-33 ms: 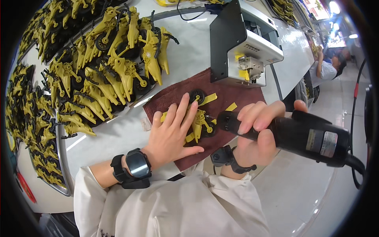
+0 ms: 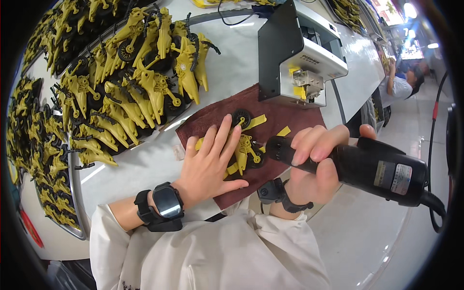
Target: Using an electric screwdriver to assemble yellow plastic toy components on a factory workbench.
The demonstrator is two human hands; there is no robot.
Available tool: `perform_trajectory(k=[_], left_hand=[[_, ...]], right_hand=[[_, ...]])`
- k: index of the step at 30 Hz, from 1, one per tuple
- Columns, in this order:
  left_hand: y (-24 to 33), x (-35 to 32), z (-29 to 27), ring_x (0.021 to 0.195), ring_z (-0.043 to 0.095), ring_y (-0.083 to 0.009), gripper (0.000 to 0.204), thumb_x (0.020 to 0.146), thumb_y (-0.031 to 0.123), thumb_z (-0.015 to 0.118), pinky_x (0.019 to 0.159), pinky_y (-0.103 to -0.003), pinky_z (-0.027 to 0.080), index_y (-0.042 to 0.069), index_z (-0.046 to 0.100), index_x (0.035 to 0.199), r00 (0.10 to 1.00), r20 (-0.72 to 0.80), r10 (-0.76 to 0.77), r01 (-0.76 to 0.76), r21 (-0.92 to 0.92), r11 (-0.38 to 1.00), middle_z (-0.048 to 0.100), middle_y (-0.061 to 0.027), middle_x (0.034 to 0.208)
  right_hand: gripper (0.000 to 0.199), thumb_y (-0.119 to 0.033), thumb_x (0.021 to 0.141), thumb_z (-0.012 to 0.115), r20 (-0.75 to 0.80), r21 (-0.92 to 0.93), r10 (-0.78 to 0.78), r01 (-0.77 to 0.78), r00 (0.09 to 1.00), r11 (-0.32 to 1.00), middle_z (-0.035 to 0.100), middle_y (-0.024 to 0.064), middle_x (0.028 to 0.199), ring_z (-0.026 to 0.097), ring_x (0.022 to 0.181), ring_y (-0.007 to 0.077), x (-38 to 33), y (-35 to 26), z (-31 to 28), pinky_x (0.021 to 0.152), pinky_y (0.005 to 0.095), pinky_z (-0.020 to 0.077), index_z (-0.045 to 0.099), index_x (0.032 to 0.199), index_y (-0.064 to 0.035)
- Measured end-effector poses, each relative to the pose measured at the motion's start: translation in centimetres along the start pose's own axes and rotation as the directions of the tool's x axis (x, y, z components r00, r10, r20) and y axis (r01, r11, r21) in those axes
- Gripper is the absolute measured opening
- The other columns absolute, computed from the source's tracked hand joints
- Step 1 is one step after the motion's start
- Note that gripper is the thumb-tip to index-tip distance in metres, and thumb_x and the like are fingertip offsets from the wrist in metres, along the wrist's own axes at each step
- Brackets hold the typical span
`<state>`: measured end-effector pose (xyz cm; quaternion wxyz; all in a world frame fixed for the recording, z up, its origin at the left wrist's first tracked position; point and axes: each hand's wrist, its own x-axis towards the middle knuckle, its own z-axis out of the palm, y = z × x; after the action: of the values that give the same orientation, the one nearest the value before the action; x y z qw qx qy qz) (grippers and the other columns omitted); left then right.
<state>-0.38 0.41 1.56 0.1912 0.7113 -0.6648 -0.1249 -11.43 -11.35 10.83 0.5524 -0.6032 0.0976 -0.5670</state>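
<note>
Left hand (image 2: 209,164), fingers flat and spread, pins a yellow toy motorcycle (image 2: 244,151) to the maroon cloth (image 2: 203,126) on the table (image 2: 232,63), while right hand (image 2: 311,166), fingers clamped on the black electric screwdriver (image 2: 360,166), should probably stay square to the part.

A white desk (image 2: 232,72) is seen running from the lower left to the upper right. A dark red cloth mat (image 2: 290,121) is spread on it near the front edge. Behind the mat, a grey and white box-shaped machine (image 2: 299,53) is set directly on the desk. To the left, a large heap of yellow toy motorcycle parts (image 2: 130,87) with black wheels is piled on the surface, and more are laid along the far left edge (image 2: 34,145). A black cable (image 2: 232,21) is trailed across the far end.
</note>
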Motion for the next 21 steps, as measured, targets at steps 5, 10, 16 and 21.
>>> perform_trajectory(k=[5, 10, 16, 21], left_hand=[[-0.5, -0.9, -0.3, 0.133, 0.029, -0.0327, 0.074, 0.076, 0.062, 0.055, 0.103, -0.058, 0.017, 0.022, 0.041, 0.137, 0.983, -0.012, 0.181, -0.182, -0.015, 0.983, 0.028, -0.0150, 0.147], [-0.6, -0.6, 0.2, 0.131, 0.033, -0.0321, 0.067, 0.072, 0.052, 0.065, 0.099, -0.055, 0.024, 0.022, 0.047, 0.130, 0.979, 0.001, 0.202, -0.201, -0.090, 0.975, 0.033, -0.0133, 0.144], [-0.4, -0.2, 0.2, 0.120, 0.041, -0.0294, 0.064, 0.065, 0.041, 0.075, 0.087, -0.046, 0.032, 0.022, 0.052, 0.121, 0.982, -0.065, 0.177, -0.182, -0.080, 0.980, 0.041, -0.0096, 0.135], [-0.3, -0.2, 0.5, 0.119, 0.042, -0.0307, 0.063, 0.062, 0.038, 0.076, 0.086, -0.044, 0.033, 0.022, 0.053, 0.119, 0.981, -0.105, 0.163, -0.169, -0.057, 0.984, 0.042, -0.0095, 0.134]], right_hand=[[0.071, -0.019, 0.082, 0.068, -0.008, -0.023, 0.060, -0.061, 0.998, 0.998, 0.053, 0.0098, 0.074, 0.055, 0.055, 0.0213, -0.2, 0.5, 0.1, 0.056, 0.0347, 0.0462, 0.019, 0.131, -0.0047], [0.065, -0.027, 0.084, 0.064, 0.036, -0.078, 0.016, -0.013, 0.999, 0.997, 0.052, 0.0082, 0.072, 0.051, 0.051, 0.0195, 0.0, 0.8, 0.4, 0.053, 0.0344, 0.0431, 0.023, 0.130, -0.0039], [0.059, -0.033, 0.089, 0.056, 0.133, -0.111, -0.033, 0.048, 0.991, 0.993, 0.050, 0.0075, 0.072, 0.048, 0.050, 0.0179, -0.7, 1.0, 0.3, 0.051, 0.0340, 0.0396, 0.026, 0.130, -0.0043], [0.073, -0.036, 0.081, 0.070, 0.000, -0.077, 0.058, -0.058, 0.998, 0.995, 0.054, 0.0103, 0.072, 0.055, 0.052, 0.0216, -1.4, 0.8, 0.3, 0.055, 0.0357, 0.0479, 0.022, 0.127, -0.0043]])
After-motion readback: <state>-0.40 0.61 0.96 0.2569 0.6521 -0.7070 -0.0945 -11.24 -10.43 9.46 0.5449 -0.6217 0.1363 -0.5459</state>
